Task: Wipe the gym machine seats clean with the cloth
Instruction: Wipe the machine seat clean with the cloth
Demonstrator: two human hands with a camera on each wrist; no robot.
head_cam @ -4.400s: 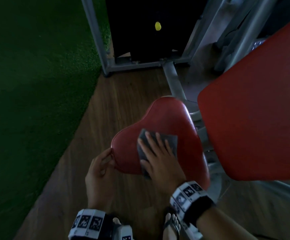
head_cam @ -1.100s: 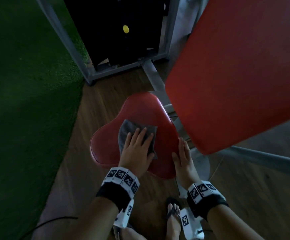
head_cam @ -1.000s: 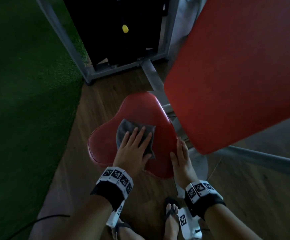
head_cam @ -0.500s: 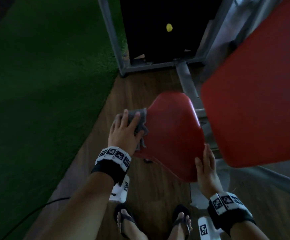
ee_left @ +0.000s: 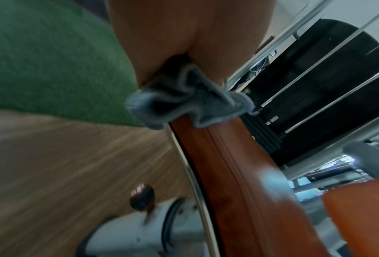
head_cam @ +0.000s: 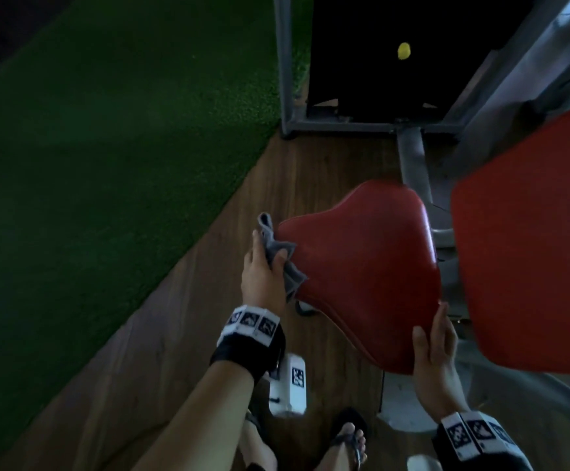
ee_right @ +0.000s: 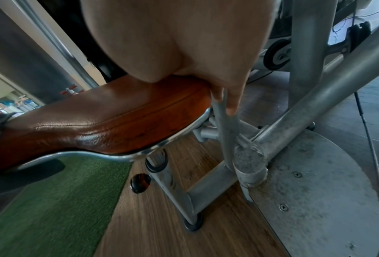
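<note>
The red padded seat (head_cam: 365, 266) of the gym machine stands in the middle of the head view. My left hand (head_cam: 263, 266) grips a bunched grey cloth (head_cam: 281, 256) against the seat's left edge. The left wrist view shows the cloth (ee_left: 184, 102) wrapped over the seat's side seam (ee_left: 219, 156), with the fingers hidden behind it. My right hand (head_cam: 433, 341) rests on the near right corner of the seat (ee_right: 118, 114), thumb on top and straight fingers (ee_right: 232, 102) down the side.
A large red back pad (head_cam: 528, 253) hangs close on the right. The grey steel frame (ee_right: 272, 139) and round base plate (ee_right: 327, 191) sit under the seat. Green turf (head_cam: 106, 147) covers the floor on the left, wood flooring (head_cam: 327, 164) lies beneath. My sandalled feet (head_cam: 348, 436) stand below.
The cloth has passed from my right hand to my left. My left hand slid it from the seat's top to the left edge. My right hand stays on the near right corner.
</note>
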